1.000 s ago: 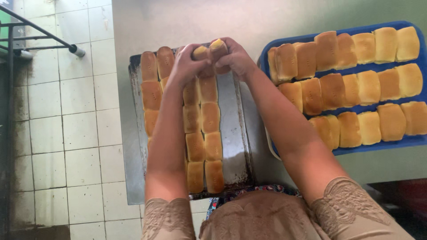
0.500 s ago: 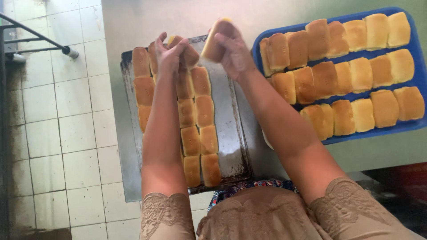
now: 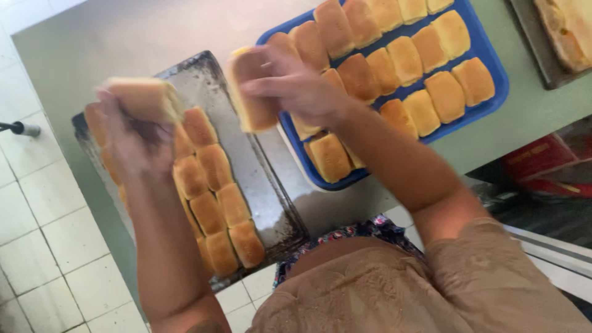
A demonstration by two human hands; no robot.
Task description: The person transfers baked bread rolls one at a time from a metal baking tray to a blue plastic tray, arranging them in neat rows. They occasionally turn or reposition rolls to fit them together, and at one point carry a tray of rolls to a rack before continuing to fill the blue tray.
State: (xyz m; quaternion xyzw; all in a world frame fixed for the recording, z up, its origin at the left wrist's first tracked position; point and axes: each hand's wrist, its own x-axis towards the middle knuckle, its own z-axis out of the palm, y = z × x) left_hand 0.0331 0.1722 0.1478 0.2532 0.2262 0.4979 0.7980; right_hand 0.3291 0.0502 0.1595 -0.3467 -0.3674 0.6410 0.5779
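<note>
Left hand (image 3: 132, 132) gripped one bread roll (image 3: 145, 97); right hand (image 3: 296, 86) held another roll (image 3: 250, 92), blue tray (image 3: 493, 92) just beyond

Seen from above: left hand (image 3: 139, 132) raised over a dark, worn metal baking pan (image 3: 246, 179), fingers curled round a pale bread roll (image 3: 145, 97); right hand (image 3: 296, 86) lifted between that pan and a blue tray (image 3: 487, 58), gripping a second roll (image 3: 251, 92) by its browned top, the pale torn side turned toward the left. Two rows of golden-brown joined rolls (image 3: 216, 203) left in the pan, rows of separate rolls (image 3: 401, 58) filling the blue tray, both on a grey-green table (image 3: 123, 43). White floor tiles (image 3: 43, 234) at left, another pan (image 3: 564, 31) at top right.
</note>
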